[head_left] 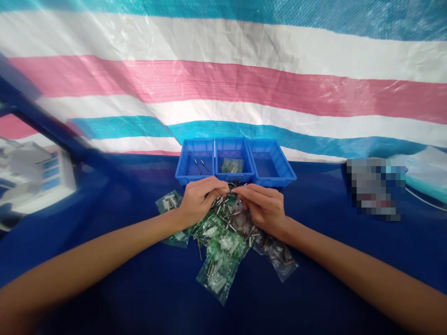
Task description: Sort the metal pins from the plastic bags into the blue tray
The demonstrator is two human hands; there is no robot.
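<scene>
My left hand [200, 199] and my right hand [266, 207] meet above a pile on the blue table, fingertips close together. Each hand is pinched closed; whatever is between the fingers is too small to make out. Beneath them lie loose thin metal rods [228, 212], scattered over green-tinted plastic bags [226, 244] that hold white pieces and more rods. A clear bag [281, 260] with brownish rods lies below my right wrist. To the left, another small bag [169, 202] with white pieces sits near my left wrist.
Behind the pile stand three blue bins side by side. The left bin [194, 178] holds two thin rods, the middle bin [234, 177] a small filled bag; the right bin [275, 181] shows only its floor. A pixelated object [373, 190] lies right; a striped sheet [223, 79] hangs behind.
</scene>
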